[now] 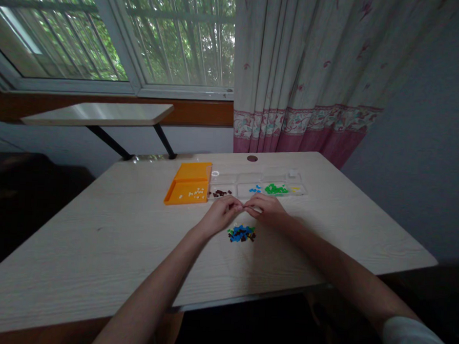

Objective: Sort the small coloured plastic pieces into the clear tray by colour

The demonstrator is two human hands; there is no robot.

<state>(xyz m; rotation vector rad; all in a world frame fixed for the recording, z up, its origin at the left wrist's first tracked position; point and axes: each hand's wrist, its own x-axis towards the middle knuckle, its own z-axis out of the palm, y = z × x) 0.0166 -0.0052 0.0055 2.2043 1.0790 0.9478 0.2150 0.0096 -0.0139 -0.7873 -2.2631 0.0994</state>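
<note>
My left hand (pixel 220 212) and my right hand (pixel 268 210) meet fingertip to fingertip just above the wooden table (pixel 106 247). Their fingers are pinched together; whatever sits between them is too small to make out. Right below the hands lies a small heap of tiny mixed pieces (pixel 241 233), mostly blue with some black and yellow. Just beyond the hands stands a clear compartment box (pixel 260 181) holding brown pieces (pixel 219 193), blue pieces (pixel 255 188) and green pieces (pixel 277 189) in separate cells.
An orange tray (pixel 189 190) with small white pieces sits left of the clear box. A small shelf on black brackets (pixel 97 115) juts out under the window. A curtain (pixel 307 73) hangs behind the table's far right.
</note>
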